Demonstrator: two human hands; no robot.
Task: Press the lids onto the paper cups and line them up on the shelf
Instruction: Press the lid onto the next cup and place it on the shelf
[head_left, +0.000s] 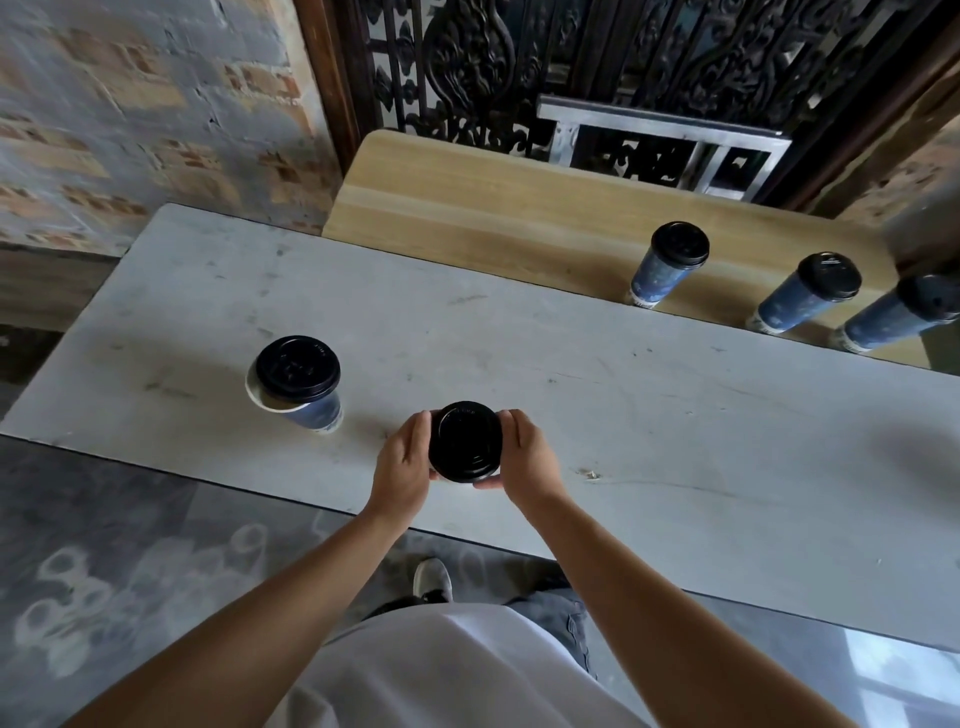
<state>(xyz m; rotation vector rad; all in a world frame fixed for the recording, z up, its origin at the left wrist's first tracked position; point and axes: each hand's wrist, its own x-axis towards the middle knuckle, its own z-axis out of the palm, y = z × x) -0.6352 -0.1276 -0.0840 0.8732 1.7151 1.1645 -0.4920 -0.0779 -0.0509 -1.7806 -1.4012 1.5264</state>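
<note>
A black lid (465, 441) covers a paper cup on the grey table (623, 405); the cup itself is hidden beneath it. My left hand (402, 462) and my right hand (524, 457) curl round the lid's rim from either side. To the left stands a blue paper cup (317, 413) with a black lid (297, 368) lying askew on it, so part of the white rim shows. Three lidded blue cups (667, 270) (808, 296) (898, 314) stand in a row on the wooden shelf (467, 208) behind the table at the right.
A brick wall rises at the left and a dark carved screen (623, 62) with a metal frame stands behind the shelf. The shelf's left half holds nothing. The floor and my shoe (432, 579) lie below the table's front edge.
</note>
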